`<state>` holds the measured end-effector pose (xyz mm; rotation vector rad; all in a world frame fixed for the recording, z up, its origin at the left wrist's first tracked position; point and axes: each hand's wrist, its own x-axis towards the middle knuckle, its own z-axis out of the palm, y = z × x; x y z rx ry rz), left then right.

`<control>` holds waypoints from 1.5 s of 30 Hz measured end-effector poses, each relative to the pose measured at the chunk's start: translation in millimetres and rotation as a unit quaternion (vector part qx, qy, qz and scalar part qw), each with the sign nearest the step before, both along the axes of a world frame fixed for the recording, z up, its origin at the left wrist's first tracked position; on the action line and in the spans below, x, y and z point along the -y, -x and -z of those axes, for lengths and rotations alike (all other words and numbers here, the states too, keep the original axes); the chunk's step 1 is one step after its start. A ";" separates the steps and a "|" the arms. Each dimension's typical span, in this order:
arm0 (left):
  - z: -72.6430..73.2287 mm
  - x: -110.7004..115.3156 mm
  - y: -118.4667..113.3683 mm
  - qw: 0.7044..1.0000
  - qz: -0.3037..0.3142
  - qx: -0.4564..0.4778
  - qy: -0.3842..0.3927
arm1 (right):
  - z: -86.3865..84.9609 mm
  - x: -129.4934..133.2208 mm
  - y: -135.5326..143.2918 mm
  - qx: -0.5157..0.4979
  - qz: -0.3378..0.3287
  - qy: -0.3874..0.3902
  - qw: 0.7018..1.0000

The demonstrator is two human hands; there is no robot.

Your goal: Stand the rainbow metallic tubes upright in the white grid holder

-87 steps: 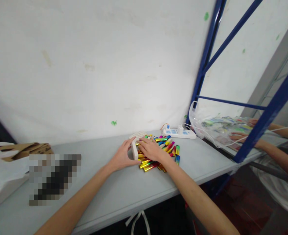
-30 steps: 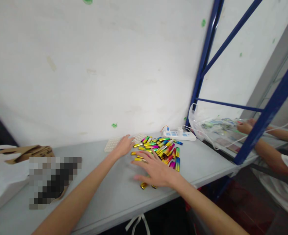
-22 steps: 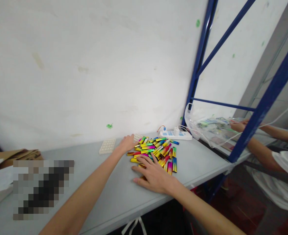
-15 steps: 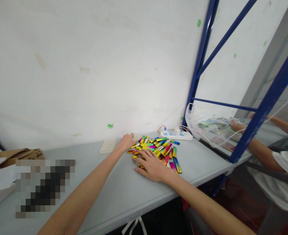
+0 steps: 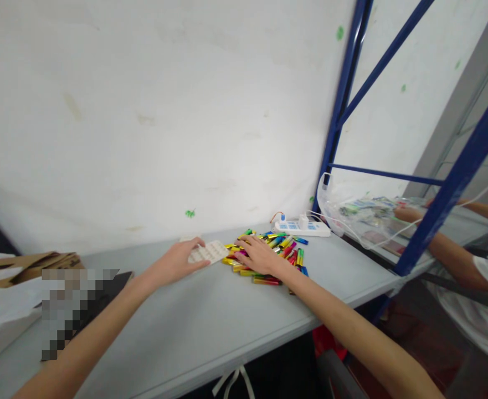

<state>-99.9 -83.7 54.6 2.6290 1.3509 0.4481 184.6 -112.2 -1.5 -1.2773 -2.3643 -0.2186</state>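
Note:
In the head view my left hand (image 5: 181, 259) grips the left end of a white tray with a grid of small hollows (image 5: 214, 251), thumb at the front and fingers at the back. A second pale tray (image 5: 185, 239) is mostly hidden behind that hand. My right hand (image 5: 260, 256) lies with spread fingers over a heap of shiny metallic sticks (image 5: 266, 281), coloured gold, red, green, blue and purple; their exact kind I cannot make out. The held tray's right end is close to the heap's left side. Whether a stick is under my right fingers is hidden.
A white power strip (image 5: 302, 228) with a plug stands behind the heap. Cardboard (image 5: 56, 266), white paper and a dark flat object lie at left. A blue rack post (image 5: 435, 205) rises at right. Beyond it a co-worker's arm (image 5: 451, 255) reaches over clear plastic bags (image 5: 368, 213).
My left hand has drawn left and nearer, now with the white tray from the heap's left edge in its grip. My right hand has shifted slightly up and farther onto the heap.

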 end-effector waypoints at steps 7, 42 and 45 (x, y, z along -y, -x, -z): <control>-3.2 40.5 10.9 0.990 0.076 -0.016 0.118 | -4.8 -40.0 -52.5 -0.038 0.091 0.060 0.993; 53.4 26.1 19.3 0.996 0.065 0.061 0.025 | -40.4 -29.5 34.2 -0.655 -0.151 0.274 0.688; 53.1 27.7 15.8 0.995 0.064 0.069 0.026 | -30.7 -20.1 43.7 -0.653 -0.175 0.333 0.658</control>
